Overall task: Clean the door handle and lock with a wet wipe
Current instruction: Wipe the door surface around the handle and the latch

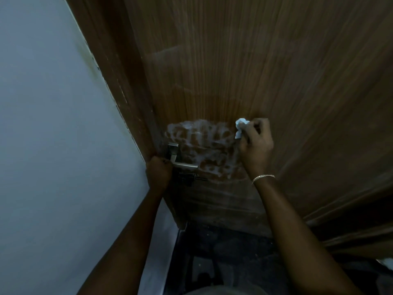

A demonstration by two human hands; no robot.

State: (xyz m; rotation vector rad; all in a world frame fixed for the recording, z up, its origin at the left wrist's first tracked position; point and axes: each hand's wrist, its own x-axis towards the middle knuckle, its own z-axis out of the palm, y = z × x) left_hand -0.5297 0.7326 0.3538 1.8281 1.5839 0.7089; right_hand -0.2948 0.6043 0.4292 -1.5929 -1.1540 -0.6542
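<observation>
A pale grey-blue painted wall (53, 124) fills the left side, and a dark brown wooden door frame (110, 67) runs down along it. Where the frame meets the left edge of the brown wood-grain door (276, 60), the left hand (159, 173) is closed into a tight fist. Its fingers are curled round that edge of the door, and its knuckles lie just beside the root of the handle. The view is too dark to show whether they touch the metal.

The brushed silver lever door handle (184, 165) sits near the door's left edge, low on the panel. Its square plate stands above and its bar points right. Just under the bar is the dark lock (187, 177), mostly in shadow, so its details are hard to make out.

A blotchy white patch of foam (202, 145) spreads across the door face from the handle's plate towards the right. Brown wood shows through it in spots.

At the patch's upper right edge lies the crumpled white wet wipe (241, 126), pressed against the door. The right hand (256, 145) pinches the wipe, with thumb and fingers curled closely over it and only the bunched end showing beyond the fingertips. The wipe is well apart from the handle and the lock. A thin gold-coloured chain bracelet (263, 177) circles the right wrist.

Below the door's bottom edge, between the two forearms, is a dark floor (212, 252).
</observation>
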